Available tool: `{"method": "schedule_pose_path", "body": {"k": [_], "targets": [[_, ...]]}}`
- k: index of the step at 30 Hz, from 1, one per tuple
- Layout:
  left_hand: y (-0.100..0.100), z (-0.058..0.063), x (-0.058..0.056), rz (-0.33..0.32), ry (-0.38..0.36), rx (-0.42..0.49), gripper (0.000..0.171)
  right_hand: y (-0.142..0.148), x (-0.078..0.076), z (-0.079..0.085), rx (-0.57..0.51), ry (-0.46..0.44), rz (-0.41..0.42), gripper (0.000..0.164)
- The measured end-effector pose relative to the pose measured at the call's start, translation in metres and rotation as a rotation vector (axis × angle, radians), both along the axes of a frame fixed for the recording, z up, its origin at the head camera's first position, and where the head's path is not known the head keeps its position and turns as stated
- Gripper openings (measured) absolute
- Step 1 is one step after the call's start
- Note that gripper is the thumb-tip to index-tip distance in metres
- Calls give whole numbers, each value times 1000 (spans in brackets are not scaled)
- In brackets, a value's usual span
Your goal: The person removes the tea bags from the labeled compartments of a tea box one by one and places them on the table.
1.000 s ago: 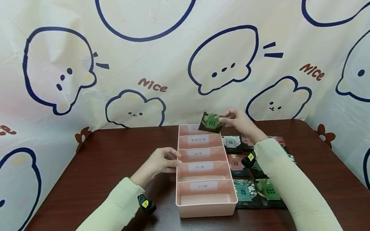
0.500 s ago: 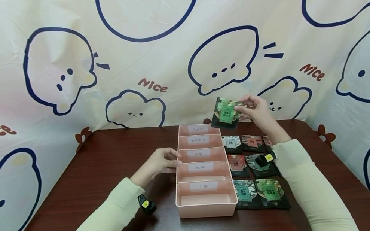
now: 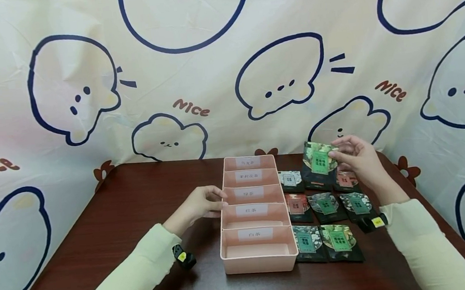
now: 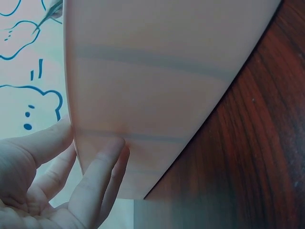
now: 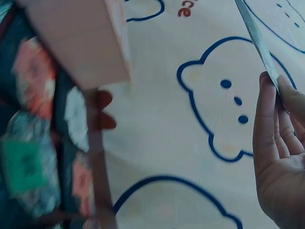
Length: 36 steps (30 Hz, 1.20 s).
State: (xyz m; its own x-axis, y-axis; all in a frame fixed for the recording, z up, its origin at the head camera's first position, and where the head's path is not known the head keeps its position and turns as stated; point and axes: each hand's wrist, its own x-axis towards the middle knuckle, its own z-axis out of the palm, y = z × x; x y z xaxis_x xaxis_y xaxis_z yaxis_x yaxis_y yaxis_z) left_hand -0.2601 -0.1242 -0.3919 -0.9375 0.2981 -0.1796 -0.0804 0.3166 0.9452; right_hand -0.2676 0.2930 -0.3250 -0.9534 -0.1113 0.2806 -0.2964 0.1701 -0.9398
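A long pink divided box [image 3: 259, 264] stands on the table, its compartments marked with white paper labels in Chinese. My left hand [image 3: 200, 204] is at its left side. In the left wrist view, that hand's fingertips [image 4: 116, 143] touch the outer wall while a thumb or finger reaches the rim, pinching the edge. My right hand [image 3: 357, 158] pinches a green and black tea sachet [image 3: 319, 166] by its right edge. Seen edge-on in the right wrist view, the sachet [image 5: 259, 45] rises from between the fingers. It hangs above the back of the sachet rows, partly covering them.
Several tea sachets lie in rows right of the box, among them a red one [image 3: 298, 206], a teal one [image 3: 308, 242] and a green one [image 3: 341, 242]. A printed cloth [image 3: 216, 71] hangs behind the dark wooden table [image 3: 166, 284].
My right hand has carried the green sachet from over the box's far end to the right, above the other sachets, lifting then lowering it. The left hand stays put.
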Motion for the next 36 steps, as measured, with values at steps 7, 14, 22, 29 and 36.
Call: {"method": "schedule_pose_path", "body": {"k": [7, 14, 22, 29, 36], "targets": [[-1, 0, 2, 0, -16, -6, 26, 34, 23, -28, 55, -45, 11, 20], [-1, 0, 3, 13, -21, 20, 24, 63, 45, -53, 226, -160, 8, 16], [-2, 0, 4, 12, -17, 10, 25, 89, 62, -78, 323, -322, 28, 23], [-2, -1, 3, 4, -7, 19, 25, 107, 64, -88, 412, -427, 41, 39], [-2, -1, 1, -2, -8, 34, 27, 117, 63, -94, 459, -461, 106, 47]]}}
